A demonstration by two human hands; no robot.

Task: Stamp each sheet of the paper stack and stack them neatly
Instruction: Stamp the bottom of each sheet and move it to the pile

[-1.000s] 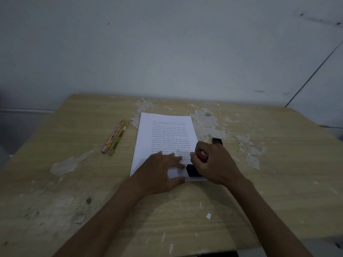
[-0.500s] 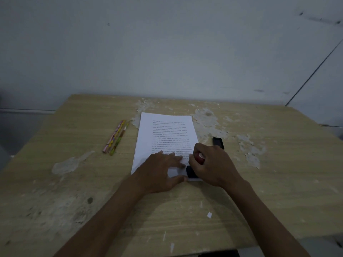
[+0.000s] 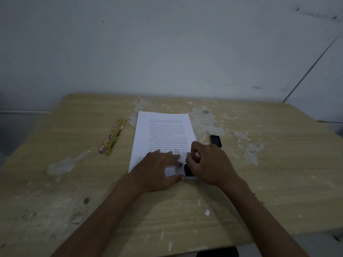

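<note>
Two bare forearms enter from the bottom edge, with no sleeves, cuffs, watch or bands showing anywhere along their visible length. The left hand (image 3: pixel 159 169) and the right hand (image 3: pixel 211 164) are both ungloved, and no rings can be made out in the dim light. Fingernails look short and unpainted where visible. The rest of the person lies out of view.

One head-worn wide-angle view looks forward and down, close over a dim table (image 3: pixel 278 182), facing what seems a wall (image 3: pixel 167 43).
</note>
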